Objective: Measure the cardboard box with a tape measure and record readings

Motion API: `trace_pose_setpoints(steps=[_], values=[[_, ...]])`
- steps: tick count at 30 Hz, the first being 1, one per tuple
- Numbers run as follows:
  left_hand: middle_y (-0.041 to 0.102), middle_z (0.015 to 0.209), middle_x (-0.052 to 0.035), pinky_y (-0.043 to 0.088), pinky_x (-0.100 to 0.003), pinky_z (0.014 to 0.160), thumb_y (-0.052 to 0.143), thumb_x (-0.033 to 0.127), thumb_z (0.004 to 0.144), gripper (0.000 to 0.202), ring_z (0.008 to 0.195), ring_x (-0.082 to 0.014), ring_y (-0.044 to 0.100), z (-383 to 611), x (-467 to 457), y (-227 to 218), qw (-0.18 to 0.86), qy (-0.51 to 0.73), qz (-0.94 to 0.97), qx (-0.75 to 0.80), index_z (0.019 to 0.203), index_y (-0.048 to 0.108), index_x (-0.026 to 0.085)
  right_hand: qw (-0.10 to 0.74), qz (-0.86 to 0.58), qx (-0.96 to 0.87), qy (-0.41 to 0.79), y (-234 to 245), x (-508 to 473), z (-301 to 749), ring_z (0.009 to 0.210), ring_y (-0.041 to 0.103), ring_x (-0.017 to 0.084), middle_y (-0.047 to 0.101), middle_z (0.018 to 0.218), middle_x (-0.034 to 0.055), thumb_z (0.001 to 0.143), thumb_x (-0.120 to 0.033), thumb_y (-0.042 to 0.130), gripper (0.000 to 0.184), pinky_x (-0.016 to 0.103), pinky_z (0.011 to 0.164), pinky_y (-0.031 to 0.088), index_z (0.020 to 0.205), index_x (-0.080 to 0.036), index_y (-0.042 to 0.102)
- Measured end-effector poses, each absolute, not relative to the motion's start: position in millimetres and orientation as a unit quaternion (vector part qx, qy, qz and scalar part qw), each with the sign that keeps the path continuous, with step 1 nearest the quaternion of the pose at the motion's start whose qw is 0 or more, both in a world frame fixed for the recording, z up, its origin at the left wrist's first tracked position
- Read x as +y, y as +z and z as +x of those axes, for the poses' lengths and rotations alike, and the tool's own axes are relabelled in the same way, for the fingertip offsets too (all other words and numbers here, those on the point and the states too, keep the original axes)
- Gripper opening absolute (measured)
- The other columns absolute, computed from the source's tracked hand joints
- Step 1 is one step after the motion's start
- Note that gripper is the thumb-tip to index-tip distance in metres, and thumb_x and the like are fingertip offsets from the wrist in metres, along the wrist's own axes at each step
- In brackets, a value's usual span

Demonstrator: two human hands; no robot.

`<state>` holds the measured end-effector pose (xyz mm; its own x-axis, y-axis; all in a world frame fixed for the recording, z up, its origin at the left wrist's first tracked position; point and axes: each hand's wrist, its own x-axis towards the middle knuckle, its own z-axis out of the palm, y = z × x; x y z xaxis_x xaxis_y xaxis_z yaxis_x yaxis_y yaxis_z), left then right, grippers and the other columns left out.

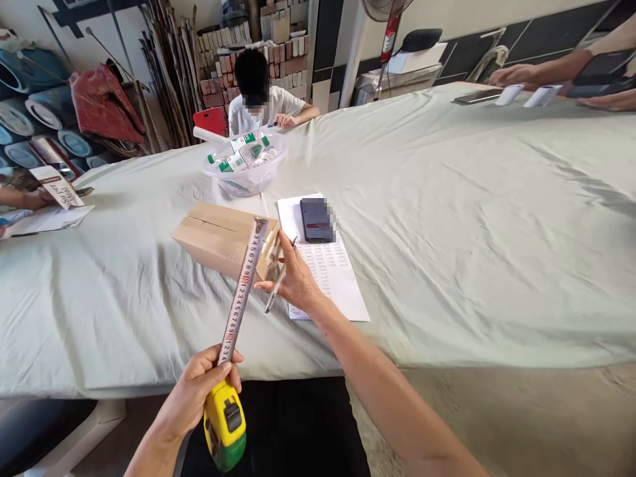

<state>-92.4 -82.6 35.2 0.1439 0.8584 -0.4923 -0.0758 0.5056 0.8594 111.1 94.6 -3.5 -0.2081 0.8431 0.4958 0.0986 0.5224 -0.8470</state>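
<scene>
Two bare hands at the lower centre and centre of the frame, beside a long table (472,232) draped in wrinkled pale grey-green cloth. With the left hand (199,384), a pinch on the numbered silver strip of a yellow-and-green tape measure (226,424), fingers clenched on the metal just above the case. From that pinch, a slanting run of strip up to the centre of the frame, overlapping in view the right end of an oblong brown cardboard box (213,235); contact between strip and box impossible to tell. With the right hand (298,281), a reach to that same end of the box, thumb and forefinger spread apart, fingers grasping a slim clear pen (275,293) slantwise; any hold on the box itself unclear. Just right of the box, white paper (348,298) with columns of small figures, and on its upper part a dark rectangular phone (313,222). Above the box, a translucent pale-purple plastic bowl (243,184) full of green-capped clear bottles (241,159). At the upper centre, a seated person in a white shirt (291,105), in front of stacked reddish bricks (291,66). At the upper right, another person's hands (519,74) near two white paper rolls (541,96).
</scene>
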Motion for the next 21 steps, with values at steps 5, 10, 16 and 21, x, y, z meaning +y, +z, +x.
trace_pose_setpoints(steps=[5,10,16,21], values=[[0.063,0.066,-0.0027,0.044,-0.028,0.067,0.068,0.031,0.080,0.018,0.068,-0.0162,0.057,-85.5,-73.3,35.7,0.697,0.374,0.315,0.524,0.091,0.066,0.017,0.510,-0.364,-0.703,0.337,-1.8,91.5,119.2,0.136,0.038,0.034,0.034,0.151,0.0154,0.065,-0.064,0.073,0.108,0.051,0.104,0.042,0.150,-0.028,0.017],[0.063,0.067,-0.0015,0.044,-0.026,0.060,0.066,0.028,0.082,0.031,0.064,-0.0154,0.060,-57.0,-46.2,39.8,0.757,0.362,0.305,0.450,0.110,0.061,0.017,0.592,-0.431,-0.568,0.376,6.2,83.9,157.7,0.111,0.061,0.024,0.058,0.129,0.0103,0.088,-0.067,0.040,0.072,0.041,0.093,0.050,0.147,-0.030,0.023],[0.064,0.060,-0.0015,0.043,-0.025,0.056,0.067,0.021,0.076,0.046,0.057,-0.0159,0.060,-3.8,-16.5,31.5,0.856,0.305,0.244,0.339,0.119,0.054,0.015,0.569,-0.520,-0.545,0.330,-4.3,41.1,203.4,0.087,0.065,0.021,0.065,0.103,0.0080,0.089,-0.066,0.033,0.063,0.037,0.079,0.054,0.133,-0.024,0.047],[0.064,0.059,-0.0012,0.044,-0.026,0.056,0.063,0.015,0.075,0.035,0.056,-0.0163,0.061,22.5,-5.1,10.9,0.905,0.281,0.159,0.276,0.109,0.055,0.016,0.471,-0.576,-0.590,0.314,-10.3,3.5,212.6,0.086,0.065,0.021,0.068,0.090,0.0048,0.092,-0.044,0.048,0.033,0.037,0.079,0.053,0.116,-0.024,0.060]])
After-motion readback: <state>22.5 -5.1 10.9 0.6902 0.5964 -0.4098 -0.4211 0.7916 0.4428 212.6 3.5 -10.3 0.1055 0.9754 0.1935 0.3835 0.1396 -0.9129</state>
